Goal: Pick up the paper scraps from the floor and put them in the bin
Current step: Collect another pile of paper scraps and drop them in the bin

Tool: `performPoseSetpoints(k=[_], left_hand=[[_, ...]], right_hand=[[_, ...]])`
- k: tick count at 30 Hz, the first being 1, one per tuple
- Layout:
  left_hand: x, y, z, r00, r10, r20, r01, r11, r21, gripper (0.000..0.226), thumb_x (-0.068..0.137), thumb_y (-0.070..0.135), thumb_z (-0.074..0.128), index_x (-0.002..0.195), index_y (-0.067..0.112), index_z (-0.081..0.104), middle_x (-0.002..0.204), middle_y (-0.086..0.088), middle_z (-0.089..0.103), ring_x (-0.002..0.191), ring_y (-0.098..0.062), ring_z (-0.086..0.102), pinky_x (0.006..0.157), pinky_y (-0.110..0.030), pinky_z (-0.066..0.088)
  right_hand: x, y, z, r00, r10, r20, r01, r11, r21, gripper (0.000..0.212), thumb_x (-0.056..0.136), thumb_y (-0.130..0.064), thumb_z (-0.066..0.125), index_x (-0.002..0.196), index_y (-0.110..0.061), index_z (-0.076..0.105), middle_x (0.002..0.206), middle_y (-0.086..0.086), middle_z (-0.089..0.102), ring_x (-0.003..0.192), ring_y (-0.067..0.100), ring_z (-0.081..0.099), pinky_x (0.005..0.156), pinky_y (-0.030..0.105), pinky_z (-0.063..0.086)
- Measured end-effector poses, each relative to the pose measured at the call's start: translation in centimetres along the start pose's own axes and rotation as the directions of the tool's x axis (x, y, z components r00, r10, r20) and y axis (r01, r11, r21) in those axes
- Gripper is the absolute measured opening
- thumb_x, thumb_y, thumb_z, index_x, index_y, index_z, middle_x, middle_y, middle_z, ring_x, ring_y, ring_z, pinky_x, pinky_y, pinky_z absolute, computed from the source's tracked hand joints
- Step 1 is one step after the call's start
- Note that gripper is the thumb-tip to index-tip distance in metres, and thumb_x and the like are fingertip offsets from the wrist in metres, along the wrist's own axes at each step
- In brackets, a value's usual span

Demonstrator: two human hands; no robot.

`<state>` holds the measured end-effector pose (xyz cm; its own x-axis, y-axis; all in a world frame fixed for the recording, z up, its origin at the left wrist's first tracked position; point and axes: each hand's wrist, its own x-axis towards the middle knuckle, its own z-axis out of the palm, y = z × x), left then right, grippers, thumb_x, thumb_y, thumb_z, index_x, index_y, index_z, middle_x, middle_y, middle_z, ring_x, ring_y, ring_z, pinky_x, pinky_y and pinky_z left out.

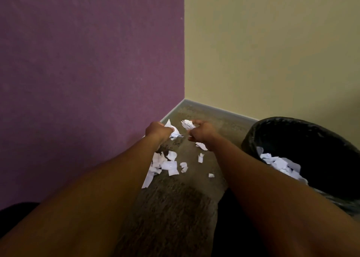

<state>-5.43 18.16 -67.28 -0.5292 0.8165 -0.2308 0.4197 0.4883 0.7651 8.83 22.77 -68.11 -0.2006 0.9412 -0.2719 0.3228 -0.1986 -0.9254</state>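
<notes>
Several white paper scraps (pixel 169 165) lie on the brown carpet near the corner of the room. My left hand (pixel 156 131) is closed around a bunch of white scraps (pixel 174 130) close to the purple wall. My right hand (pixel 200 133) grips a crumpled white scrap (pixel 187 123) just to the right of it. More scraps lie under and between my forearms. A black bin (pixel 303 139) lined with a dark bag stands at the right, with white scraps (pixel 282 166) inside it.
The purple wall (pixel 87 61) rises at the left and a beige wall (pixel 272 52) at the right, meeting at a corner with a grey skirting board (pixel 220 111). Brown carpet (pixel 175 208) stretches toward me. Dark shapes fill the bottom corners.
</notes>
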Motion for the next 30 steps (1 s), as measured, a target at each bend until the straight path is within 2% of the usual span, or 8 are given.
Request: performPoseSetpoints(k=[3,5,9,14,20,24,27,30], left_hand=[[-0.7,2.9,1.6,0.999,0.03,0.023,-0.029,1.0,-0.007,0.046,0.089,0.029,0.066,0.126,0.002,0.058,0.131,-0.012,0.06,0.095,-0.023,0.054,0.076,-0.029,0.041],[-1.3,4.8,2.7,0.998,0.047,0.045,-0.048,0.999,0.02,0.047,0.091,0.031,0.063,0.129,0.003,0.057,0.133,-0.011,0.06,0.104,-0.025,0.057,0.077,-0.028,0.04],[-2.4,8.1,5.3,0.994,0.079,0.081,-0.081,0.997,0.019,0.049,0.091,0.031,0.063,0.132,0.004,0.056,0.132,-0.011,0.06,0.114,-0.028,0.059,0.082,-0.029,0.046],[-4.7,11.7,9.2,0.978,0.154,0.139,-0.165,0.984,0.067,0.048,0.086,0.029,0.066,0.129,0.009,0.059,0.128,-0.012,0.063,0.112,-0.029,0.061,0.078,-0.028,0.044],[-7.0,14.8,13.7,0.961,0.198,0.193,-0.213,0.975,0.059,0.038,0.082,0.022,0.066,0.118,0.013,0.068,0.114,-0.009,0.07,0.094,-0.026,0.067,0.067,-0.026,0.045],[-7.9,16.4,16.0,0.95,0.22,0.223,-0.23,0.973,0.021,0.04,0.081,0.025,0.068,0.119,0.015,0.069,0.115,-0.008,0.07,0.092,-0.024,0.066,0.071,-0.026,0.05],[-8.2,17.4,17.7,0.932,0.231,0.281,-0.245,0.969,0.015,0.041,0.077,0.028,0.071,0.114,0.012,0.07,0.112,-0.009,0.07,0.097,-0.026,0.067,0.068,-0.025,0.047],[-8.2,18.0,19.0,0.893,0.276,0.355,-0.306,0.951,0.03,0.032,0.075,0.03,0.074,0.101,0.011,0.074,0.102,-0.006,0.071,0.089,-0.023,0.066,0.058,-0.023,0.044]], right_hand=[[-0.4,-0.6,-3.2,1.0,0.026,-0.004,-0.026,0.999,0.045,0.047,0.083,0.008,0.063,0.126,-0.011,0.062,0.086,0.007,0.063,0.064,0.02,0.062,0.081,0.04,0.06],[-0.5,-0.8,-5.4,0.999,0.03,-0.024,-0.028,0.996,0.08,0.047,0.084,0.007,0.063,0.127,-0.01,0.061,0.081,0.005,0.061,0.061,0.017,0.059,0.082,0.04,0.06],[-1.6,-1.2,-9.7,0.995,0.04,-0.087,-0.028,0.991,0.134,0.045,0.087,0.007,0.062,0.129,-0.01,0.059,0.084,0.005,0.059,0.062,0.015,0.057,0.062,0.025,0.058],[-1.8,0.6,-14.2,0.982,0.031,-0.188,-0.011,0.994,0.11,0.045,0.086,0.005,0.063,0.129,-0.008,0.06,0.11,0.013,0.063,0.081,0.026,0.066,0.085,0.044,0.059],[-2.8,2.5,-18.7,0.952,-0.009,-0.305,0.021,0.999,0.034,0.036,0.083,0.002,0.059,0.115,-0.013,0.069,0.094,0.01,0.068,0.076,0.025,0.067,0.08,0.04,0.06],[-3.2,3.5,-21.6,0.946,0.013,-0.324,-0.007,1.0,0.02,0.032,0.083,0.003,0.059,0.11,-0.01,0.07,0.09,0.009,0.066,0.075,0.025,0.064,0.08,0.045,0.061],[-3.6,4.0,-23.3,0.939,0.048,-0.339,-0.055,0.998,-0.01,0.028,0.085,0.002,0.059,0.103,-0.017,0.066,0.089,0.011,0.062,0.066,0.022,0.058,0.069,0.039,0.058],[-3.8,4.4,-24.6,0.939,0.069,-0.338,-0.115,0.986,-0.117,0.016,0.081,0.004,0.054,0.088,-0.006,0.063,0.074,0.014,0.053,0.058,0.021,0.048,0.056,0.031,0.045]])
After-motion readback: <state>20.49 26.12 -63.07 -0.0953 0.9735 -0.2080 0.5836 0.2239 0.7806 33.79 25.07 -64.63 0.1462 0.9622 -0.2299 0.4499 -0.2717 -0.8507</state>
